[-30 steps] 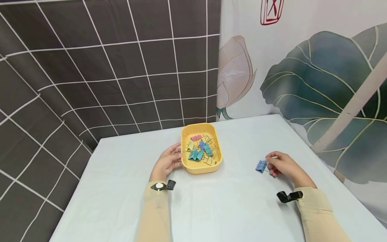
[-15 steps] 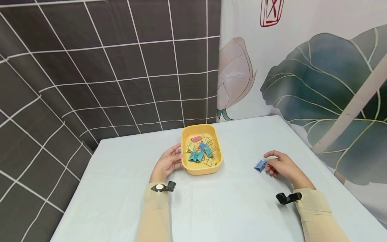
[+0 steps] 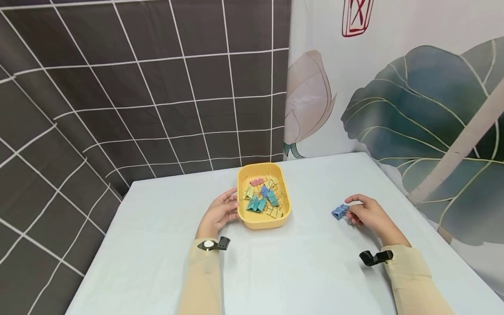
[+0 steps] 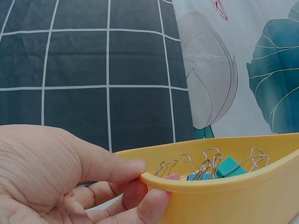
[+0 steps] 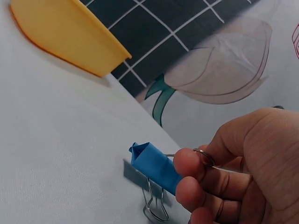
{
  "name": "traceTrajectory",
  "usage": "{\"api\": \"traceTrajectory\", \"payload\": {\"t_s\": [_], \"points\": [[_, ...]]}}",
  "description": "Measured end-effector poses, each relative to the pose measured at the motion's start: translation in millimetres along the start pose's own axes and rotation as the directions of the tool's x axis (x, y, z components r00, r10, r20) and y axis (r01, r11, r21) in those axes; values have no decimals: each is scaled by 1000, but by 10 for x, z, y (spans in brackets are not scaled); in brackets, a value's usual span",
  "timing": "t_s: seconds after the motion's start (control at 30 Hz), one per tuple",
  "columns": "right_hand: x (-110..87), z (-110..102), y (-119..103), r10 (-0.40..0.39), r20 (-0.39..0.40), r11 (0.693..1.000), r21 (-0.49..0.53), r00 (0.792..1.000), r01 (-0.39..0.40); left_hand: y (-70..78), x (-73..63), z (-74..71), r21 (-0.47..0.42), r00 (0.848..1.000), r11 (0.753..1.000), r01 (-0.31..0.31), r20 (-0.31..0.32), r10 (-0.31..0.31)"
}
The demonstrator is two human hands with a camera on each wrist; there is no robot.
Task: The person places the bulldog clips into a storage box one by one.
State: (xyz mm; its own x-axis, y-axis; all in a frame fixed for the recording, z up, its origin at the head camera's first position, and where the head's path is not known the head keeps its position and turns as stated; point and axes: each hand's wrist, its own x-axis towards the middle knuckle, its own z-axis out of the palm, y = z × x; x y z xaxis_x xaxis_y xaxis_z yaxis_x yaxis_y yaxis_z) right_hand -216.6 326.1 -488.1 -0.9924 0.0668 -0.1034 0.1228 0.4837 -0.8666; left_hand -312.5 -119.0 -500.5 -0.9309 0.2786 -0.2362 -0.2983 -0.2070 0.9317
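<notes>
In the head view a yellow plastic box [image 3: 264, 225] stands in the middle of the white table, holding several binder clips [image 3: 256, 204] in teal, blue, pink and yellow. My left hand [image 3: 218, 213] grips its left side. The left wrist view shows that thumb on the rim and fingertips against the outer wall [image 4: 219, 205]. Off to the right, my right hand [image 3: 368, 216] pinches a blue binder clip [image 3: 340, 211] by one wire handle. In the right wrist view this clip [image 5: 156, 165] tilts just over the tabletop, its other handle pointing down; whether that handle touches the table I cannot tell.
The white tabletop [image 3: 291, 271] stretches around both hands. Behind it hang a dark cloth with white grid lines [image 3: 157, 113] and a light curtain [image 3: 311, 98] printed with a lotus bud and leaves. A dark camera mount [image 3: 376, 257] sits on the right wrist.
The blue binder clip in my right hand has risen slightly and turned a little. My left hand and the box keep their place; the head view has shifted slightly.
</notes>
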Motion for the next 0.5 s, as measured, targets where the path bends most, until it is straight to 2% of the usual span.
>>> {"api": "traceTrajectory", "payload": {"t_s": [0.5], "points": [[147,1,-160,-19,-23,999,-49,1000,18,34,-12,14,-2,1000,1000,8,-6,-8]]}}
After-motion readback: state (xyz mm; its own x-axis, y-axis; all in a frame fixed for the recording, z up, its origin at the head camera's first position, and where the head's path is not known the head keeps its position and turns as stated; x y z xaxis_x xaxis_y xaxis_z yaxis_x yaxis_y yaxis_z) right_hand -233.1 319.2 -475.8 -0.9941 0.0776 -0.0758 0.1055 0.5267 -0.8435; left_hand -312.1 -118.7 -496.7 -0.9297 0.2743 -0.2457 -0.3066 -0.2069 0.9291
